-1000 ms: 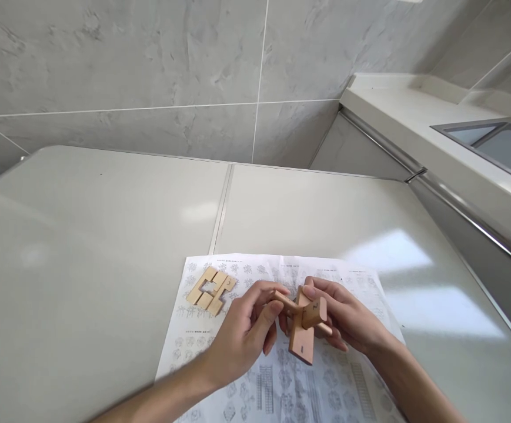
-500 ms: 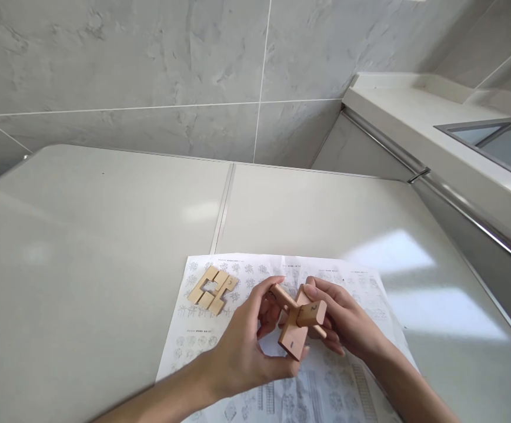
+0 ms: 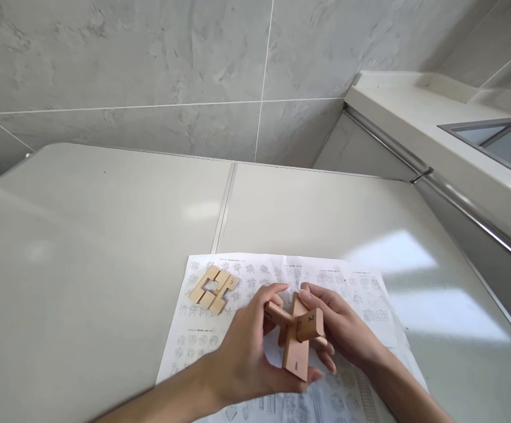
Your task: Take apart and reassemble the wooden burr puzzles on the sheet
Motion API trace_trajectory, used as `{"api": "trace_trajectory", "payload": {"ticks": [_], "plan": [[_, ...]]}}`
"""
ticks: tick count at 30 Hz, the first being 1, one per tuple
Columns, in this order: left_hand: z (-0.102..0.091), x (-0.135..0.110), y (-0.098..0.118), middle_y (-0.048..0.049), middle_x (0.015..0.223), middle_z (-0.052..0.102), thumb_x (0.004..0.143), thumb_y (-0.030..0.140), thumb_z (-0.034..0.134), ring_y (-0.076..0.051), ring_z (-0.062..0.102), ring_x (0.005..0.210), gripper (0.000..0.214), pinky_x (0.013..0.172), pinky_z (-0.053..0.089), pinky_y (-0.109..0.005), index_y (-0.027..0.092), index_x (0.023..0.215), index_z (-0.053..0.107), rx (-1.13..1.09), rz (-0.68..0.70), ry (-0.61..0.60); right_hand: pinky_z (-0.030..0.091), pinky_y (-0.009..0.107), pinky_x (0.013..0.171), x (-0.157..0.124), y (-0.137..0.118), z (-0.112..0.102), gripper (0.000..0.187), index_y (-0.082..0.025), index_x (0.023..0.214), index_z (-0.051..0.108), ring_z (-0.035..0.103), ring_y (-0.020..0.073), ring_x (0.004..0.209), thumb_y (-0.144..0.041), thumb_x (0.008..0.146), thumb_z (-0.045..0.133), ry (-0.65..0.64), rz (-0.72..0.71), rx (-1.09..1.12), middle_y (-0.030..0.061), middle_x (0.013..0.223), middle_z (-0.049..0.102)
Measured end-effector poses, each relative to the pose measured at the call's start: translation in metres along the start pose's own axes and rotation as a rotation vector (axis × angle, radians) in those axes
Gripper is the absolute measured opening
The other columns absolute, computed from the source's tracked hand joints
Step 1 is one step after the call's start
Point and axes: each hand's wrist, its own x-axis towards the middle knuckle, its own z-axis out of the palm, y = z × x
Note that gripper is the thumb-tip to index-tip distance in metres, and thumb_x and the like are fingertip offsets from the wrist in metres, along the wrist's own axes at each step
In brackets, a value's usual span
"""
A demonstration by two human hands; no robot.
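Between my two hands is a wooden interlocking puzzle (image 3: pixel 297 352), its flat bars crossing each other and marked with dark numbers, a 2 among them. My left hand (image 3: pixel 249 349) curls around the left and lower side, its thumb under the bar nearest me and its fingers by the left bar. My right hand (image 3: pixel 337 317) grips the far right side, thumb on the top end of the upright bar; some of its fingers are hidden behind the wood. Left of the hands, several pale wooden pieces (image 3: pixel 218 301) lie flat together on the printed paper sheet (image 3: pixel 180 320).
The paper lies on a glossy pale table (image 3: pixel 105 264) with a seam (image 3: pixel 224 205) running across it. Behind stands a grey tiled wall (image 3: pixel 127 53). At the right is a white counter (image 3: pixel 396 106) with a metal-framed inset (image 3: pixel 493 132).
The puzzle has turned slightly and come a little lower in view, its front bar now pointing more straight toward me. Both hands moved along with it. The pale pieces stayed put.
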Motion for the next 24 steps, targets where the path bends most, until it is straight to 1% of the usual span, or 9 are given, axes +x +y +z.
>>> {"api": "trace_trajectory", "payload": {"ticks": [3, 6, 8, 11, 15, 17, 20, 24], "plan": [[-0.0002, -0.0003, 0.0029, -0.0009, 0.107, 0.074, 0.073, 0.020, 0.093, -0.026, 0.077, 0.097, 0.099, 0.093, 0.063, -0.046, 0.034, 0.150, 0.031, 0.044, -0.051, 0.022, 0.044, 0.015, 0.030, -0.0004, 0.0010, 0.0000, 0.046, -0.021, 0.085, 0.052, 0.040, 0.0064, 0.032, -0.062, 0.101, 0.066, -0.043, 0.011, 0.041, -0.0092, 0.047, 0.052], [-0.0007, 0.0001, 0.0051, 0.0001, 0.101, 0.072, 0.073, 0.020, 0.088, -0.025, 0.075, 0.091, 0.097, 0.091, 0.062, -0.047, 0.031, 0.148, 0.028, 0.073, -0.085, 0.040, 0.044, 0.015, 0.030, -0.0002, 0.0033, -0.0016, 0.046, -0.021, 0.083, 0.052, 0.039, 0.0060, 0.031, -0.061, 0.103, 0.065, -0.082, -0.002, 0.052, -0.0087, 0.048, 0.053], [-0.0016, 0.0011, 0.0066, 0.0009, 0.098, 0.070, 0.075, 0.021, 0.081, -0.023, 0.072, 0.086, 0.088, 0.088, 0.061, -0.046, 0.030, 0.145, 0.028, 0.084, -0.078, 0.039, 0.044, 0.015, 0.030, -0.0001, 0.0043, -0.0023, 0.046, -0.021, 0.082, 0.052, 0.041, 0.0059, 0.032, -0.060, 0.102, 0.066, -0.101, -0.003, 0.054, -0.0088, 0.049, 0.053], [-0.0032, 0.0025, 0.0087, 0.0033, 0.090, 0.065, 0.075, 0.020, 0.071, -0.020, 0.067, 0.079, 0.076, 0.082, 0.059, -0.042, 0.029, 0.139, 0.030, 0.110, -0.036, 0.035, 0.046, 0.016, 0.031, 0.0002, 0.0046, -0.0026, 0.046, -0.021, 0.082, 0.053, 0.041, 0.0056, 0.032, -0.060, 0.101, 0.069, -0.118, 0.016, 0.068, -0.0091, 0.051, 0.052], [-0.0040, 0.0025, 0.0092, 0.0063, 0.082, 0.055, 0.071, 0.018, 0.065, -0.018, 0.063, 0.075, 0.078, 0.079, 0.056, -0.039, 0.028, 0.138, 0.027, 0.161, -0.017, 0.035, 0.043, 0.014, 0.029, 0.0008, 0.0057, -0.0033, 0.046, -0.021, 0.081, 0.052, 0.038, 0.0046, 0.032, -0.059, 0.100, 0.071, -0.117, 0.045, 0.094, -0.0100, 0.051, 0.051], [-0.0036, 0.0023, 0.0080, 0.0073, 0.080, 0.054, 0.069, 0.018, 0.065, -0.018, 0.061, 0.074, 0.080, 0.081, 0.055, -0.040, 0.028, 0.138, 0.025, 0.178, 0.005, 0.027, 0.043, 0.014, 0.028, 0.0011, 0.0067, -0.0034, 0.047, -0.021, 0.080, 0.053, 0.038, 0.0044, 0.032, -0.059, 0.099, 0.071, -0.118, 0.055, 0.093, -0.0101, 0.052, 0.051], [-0.0023, 0.0026, 0.0052, 0.0075, 0.080, 0.057, 0.072, 0.019, 0.069, -0.018, 0.062, 0.073, 0.081, 0.084, 0.055, -0.041, 0.028, 0.139, 0.024, 0.198, 0.030, 0.041, 0.043, 0.015, 0.028, 0.0009, 0.0069, -0.0018, 0.048, -0.021, 0.079, 0.052, 0.038, 0.0044, 0.032, -0.060, 0.099, 0.071, -0.116, 0.064, 0.079, -0.0104, 0.051, 0.050], [-0.0014, 0.0029, 0.0034, 0.0063, 0.084, 0.064, 0.081, 0.028, 0.077, -0.017, 0.066, 0.072, 0.080, 0.078, 0.056, -0.038, 0.029, 0.141, 0.025, 0.205, -0.035, 0.091, 0.045, 0.015, 0.029, -0.0003, 0.0041, 0.0026, 0.049, -0.021, 0.078, 0.051, 0.039, 0.0044, 0.033, -0.060, 0.097, 0.074, -0.108, 0.081, 0.049, -0.0109, 0.051, 0.049]]}}
